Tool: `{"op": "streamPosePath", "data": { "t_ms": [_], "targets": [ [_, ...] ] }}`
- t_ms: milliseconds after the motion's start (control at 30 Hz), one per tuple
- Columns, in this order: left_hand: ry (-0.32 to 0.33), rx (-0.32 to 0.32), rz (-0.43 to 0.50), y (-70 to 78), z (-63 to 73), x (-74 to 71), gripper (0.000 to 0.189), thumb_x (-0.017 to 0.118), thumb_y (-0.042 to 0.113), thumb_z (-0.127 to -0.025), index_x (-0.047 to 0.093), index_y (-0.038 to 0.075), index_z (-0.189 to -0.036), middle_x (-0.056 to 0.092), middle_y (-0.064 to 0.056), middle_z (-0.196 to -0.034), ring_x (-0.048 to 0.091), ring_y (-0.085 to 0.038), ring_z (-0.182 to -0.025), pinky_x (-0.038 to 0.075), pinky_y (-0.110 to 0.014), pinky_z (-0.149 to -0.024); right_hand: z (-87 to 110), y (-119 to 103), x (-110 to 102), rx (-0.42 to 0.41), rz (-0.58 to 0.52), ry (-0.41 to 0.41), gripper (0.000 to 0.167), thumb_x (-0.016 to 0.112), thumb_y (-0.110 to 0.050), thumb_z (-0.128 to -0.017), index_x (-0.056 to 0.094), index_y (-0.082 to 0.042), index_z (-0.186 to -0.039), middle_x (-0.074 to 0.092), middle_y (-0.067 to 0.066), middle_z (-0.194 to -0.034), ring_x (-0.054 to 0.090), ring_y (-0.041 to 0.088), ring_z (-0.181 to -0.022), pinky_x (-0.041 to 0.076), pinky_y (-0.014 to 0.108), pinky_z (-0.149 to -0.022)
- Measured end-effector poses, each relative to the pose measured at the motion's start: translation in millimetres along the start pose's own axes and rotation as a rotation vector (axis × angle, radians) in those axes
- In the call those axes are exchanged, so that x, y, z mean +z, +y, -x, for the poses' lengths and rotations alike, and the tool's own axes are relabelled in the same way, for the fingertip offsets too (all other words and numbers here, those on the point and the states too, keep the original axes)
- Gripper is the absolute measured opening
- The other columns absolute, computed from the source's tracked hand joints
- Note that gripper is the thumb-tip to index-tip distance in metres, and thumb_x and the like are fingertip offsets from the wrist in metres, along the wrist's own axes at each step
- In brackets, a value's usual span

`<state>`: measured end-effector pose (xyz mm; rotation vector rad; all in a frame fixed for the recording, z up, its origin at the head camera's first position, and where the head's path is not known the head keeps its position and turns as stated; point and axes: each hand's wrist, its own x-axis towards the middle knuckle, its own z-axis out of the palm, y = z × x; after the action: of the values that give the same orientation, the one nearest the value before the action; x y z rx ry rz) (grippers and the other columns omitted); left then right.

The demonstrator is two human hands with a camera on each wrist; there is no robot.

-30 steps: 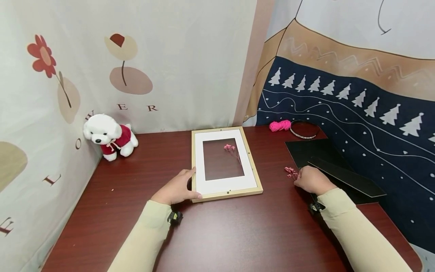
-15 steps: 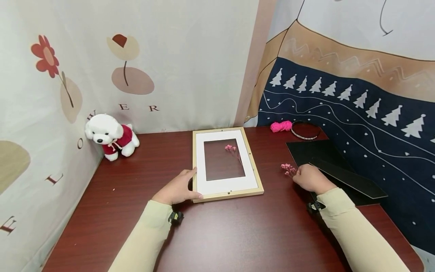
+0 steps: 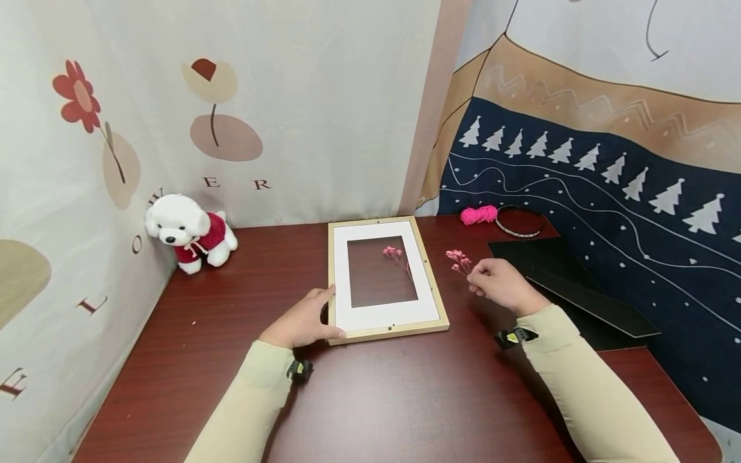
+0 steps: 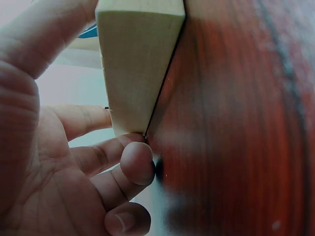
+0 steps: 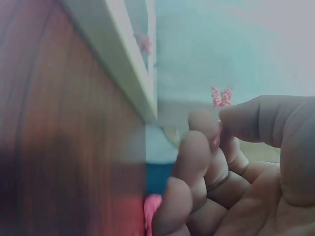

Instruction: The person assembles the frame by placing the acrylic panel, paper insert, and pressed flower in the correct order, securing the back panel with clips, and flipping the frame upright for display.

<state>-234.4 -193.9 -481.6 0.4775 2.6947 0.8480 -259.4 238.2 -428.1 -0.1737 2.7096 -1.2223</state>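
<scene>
A picture frame [image 3: 442,302] of pale wood with a white mat lies on the table. Inside the mat's opening is a sprig of pink dried flowers [image 3: 392,252]. My left hand [image 3: 302,319] holds the frame's near left corner, thumb at the front edge and fingers along the left side. In the left wrist view, the fingers [image 4: 88,157] curl by the corner, close to the tabletop. Right of the frame, my right hand [image 3: 500,283] pinches a second pink sprig [image 3: 457,260] between thumb and fingertips, its blossoms pointing left. Most of its stem is hidden by the fingers.
Black backing boards [image 3: 596,302] lie at the right, one tilted upon another. Behind them are a bundle of pink yarn [image 3: 478,215] and a dark hoop with a glittery edge [image 3: 518,234]. A white toy dog [image 3: 191,231] in red sits back left. Printed curtains border the table [image 3: 370,399].
My right hand has carried the pink sprig leftward and slightly up, away from the black boards and closer to the frame. The left hand has stayed at the frame's corner.
</scene>
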Motion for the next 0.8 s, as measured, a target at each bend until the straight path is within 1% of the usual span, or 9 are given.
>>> {"op": "streamPosePath", "data": {
  "t_ms": [133,267,400,500,633,700,800],
  "targets": [
    [-0.006,-0.001,0.011,1.6,0.5,-0.6,0.116,0.090,0.046,-0.082,0.026,0.001,-0.166,0.034,-0.027,-0.165,0.045,-0.039,-0.147,0.041,-0.054,-0.118,-10.5,-16.2,13.7,-0.012,0.006,-0.009,0.024,0.059,-0.017,-0.106,0.070,0.004,-0.105,0.074,0.014,-0.091,0.063,0.024,-0.083,0.051,0.034,-0.073],
    [-0.011,-0.009,0.018,2.9,1.1,-1.7,0.116,0.090,0.046,-0.082,0.025,0.001,-0.167,0.033,-0.027,-0.165,0.044,-0.039,-0.148,0.041,-0.054,-0.118,-24.4,-32.0,29.2,-0.020,-0.005,-0.023,0.024,0.060,-0.019,-0.105,0.073,0.001,-0.104,0.074,0.012,-0.094,0.063,0.024,-0.087,0.051,0.033,-0.073],
    [-0.010,-0.013,0.009,2.5,0.6,-1.2,0.116,0.090,0.046,-0.082,0.025,0.002,-0.167,0.033,-0.026,-0.165,0.045,-0.039,-0.147,0.042,-0.053,-0.117,-37.3,-47.7,46.5,-0.032,-0.098,-0.055,0.020,0.061,-0.014,-0.104,0.072,0.002,-0.099,0.072,0.015,-0.090,0.054,0.019,-0.068,0.045,0.028,-0.060],
    [-0.012,-0.011,0.012,3.0,0.8,-1.1,0.116,0.090,0.046,-0.082,0.025,0.002,-0.167,0.033,-0.026,-0.165,0.045,-0.039,-0.147,0.042,-0.054,-0.117,-45.8,-57.7,58.8,-0.040,-0.168,-0.094,0.018,0.060,-0.011,-0.103,0.070,0.002,-0.096,0.072,0.016,-0.086,0.048,0.014,-0.058,0.041,0.025,-0.053],
    [-0.014,-0.013,0.021,3.7,1.5,-1.7,0.115,0.090,0.045,-0.082,0.024,0.002,-0.167,0.033,-0.026,-0.165,0.046,-0.038,-0.147,0.043,-0.054,-0.116,-56.0,-70.2,73.7,-0.041,-0.204,-0.138,0.019,0.060,-0.013,-0.105,0.069,0.002,-0.098,0.072,0.017,-0.087,0.053,0.013,-0.060,0.046,0.023,-0.056],
    [-0.012,-0.015,0.025,3.8,1.6,-1.9,0.115,0.090,0.045,-0.082,0.025,0.002,-0.167,0.033,-0.026,-0.165,0.045,-0.038,-0.147,0.042,-0.054,-0.117,-60.8,-75.6,81.5,-0.025,-0.222,-0.156,0.019,0.060,-0.014,-0.106,0.070,0.001,-0.099,0.072,0.016,-0.088,0.054,0.013,-0.062,0.048,0.023,-0.058],
    [-0.012,-0.015,0.025,3.7,1.6,-2.2,0.116,0.090,0.045,-0.082,0.025,0.002,-0.167,0.033,-0.026,-0.166,0.045,-0.039,-0.147,0.042,-0.054,-0.117,-68.2,-81.2,93.3,0.004,-0.260,-0.188,0.020,0.059,-0.015,-0.107,0.068,0.000,-0.098,0.070,0.013,-0.086,0.054,0.011,-0.063,0.048,0.022,-0.059]
  ]
}}
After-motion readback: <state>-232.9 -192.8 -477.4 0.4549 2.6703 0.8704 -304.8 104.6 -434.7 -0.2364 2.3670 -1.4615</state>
